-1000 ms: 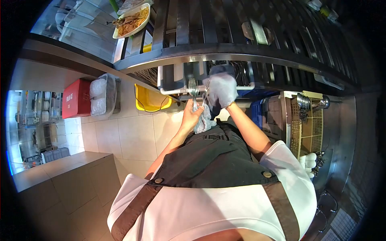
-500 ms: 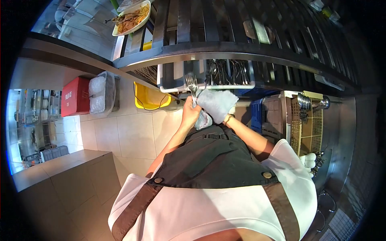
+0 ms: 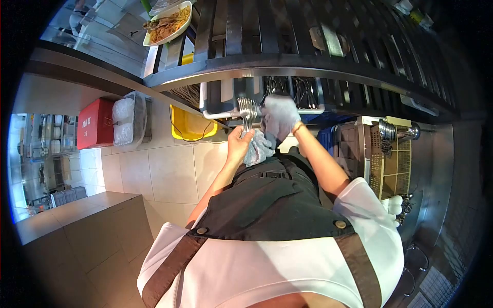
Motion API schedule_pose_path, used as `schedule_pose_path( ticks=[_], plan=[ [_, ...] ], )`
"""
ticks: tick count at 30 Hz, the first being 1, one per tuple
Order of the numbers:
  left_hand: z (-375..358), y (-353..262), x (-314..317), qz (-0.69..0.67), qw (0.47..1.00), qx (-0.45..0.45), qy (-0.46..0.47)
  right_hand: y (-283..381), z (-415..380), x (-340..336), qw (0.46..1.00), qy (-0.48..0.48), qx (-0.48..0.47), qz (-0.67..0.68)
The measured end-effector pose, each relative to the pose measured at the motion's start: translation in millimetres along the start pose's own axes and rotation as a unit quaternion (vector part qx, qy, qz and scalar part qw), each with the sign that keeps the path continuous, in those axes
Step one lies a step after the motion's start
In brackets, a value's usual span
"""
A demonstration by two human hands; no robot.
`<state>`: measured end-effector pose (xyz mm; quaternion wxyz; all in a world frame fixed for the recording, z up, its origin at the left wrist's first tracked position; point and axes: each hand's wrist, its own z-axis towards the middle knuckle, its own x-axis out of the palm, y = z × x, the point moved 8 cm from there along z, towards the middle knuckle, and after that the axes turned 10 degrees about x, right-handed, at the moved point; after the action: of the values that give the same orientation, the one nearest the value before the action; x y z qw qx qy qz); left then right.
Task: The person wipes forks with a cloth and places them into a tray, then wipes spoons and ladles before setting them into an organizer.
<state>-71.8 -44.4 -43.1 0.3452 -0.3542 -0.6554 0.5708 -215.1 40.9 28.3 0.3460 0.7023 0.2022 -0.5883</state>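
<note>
My left hand (image 3: 238,146) is closed around a bunch of forks (image 3: 248,107), tines pointing up and away from me. A crumpled pale cloth (image 3: 258,149) hangs at the same hand, below the forks. Close beside it, my right hand (image 3: 287,123) is wrapped in whitish cloth (image 3: 282,112) that hides its fingers, and motion blurs it. Just beyond both hands is a cutlery tray (image 3: 211,115) with a pale rim. Dark-looking cutlery (image 3: 305,92) fills its right-hand compartments, partly behind the rail above.
A slatted metal shelf (image 3: 287,60) overhangs the tray, with a plate of food (image 3: 168,25) at its left. On the left are a yellow bucket (image 3: 191,130), a red box (image 3: 95,123) and a clear-wrapped container (image 3: 125,123). A cutlery basket (image 3: 391,163) stands at right.
My right hand has moved up and away from me, toward the tray, and its cloth has bunched from a spread shape. The forks in my left hand now appear more fanned out.
</note>
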Motion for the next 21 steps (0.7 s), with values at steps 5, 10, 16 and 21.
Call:
schedule_pose_path(
  ticks=[5, 10, 16, 21],
  plan=[
    [8, -9, 1, 0.037, 0.999, 0.025, -0.009, 10, -26, -3, 0.991, 0.022, 0.021, 0.132],
    [7, -20, 15, 0.14, 0.988, 0.056, 0.037, 41, -25, 30, 0.985, -0.055, -0.164, 0.021],
    [-1, -24, 17, 0.087, 0.992, 0.072, 0.049, 17, -9, -18, 0.995, -0.079, 0.012, -0.052],
    [1, -7, 9, 0.12, 0.992, 0.028, 0.039, -40, -10, -4, 0.901, -0.111, 0.416, 0.055]
  ],
)
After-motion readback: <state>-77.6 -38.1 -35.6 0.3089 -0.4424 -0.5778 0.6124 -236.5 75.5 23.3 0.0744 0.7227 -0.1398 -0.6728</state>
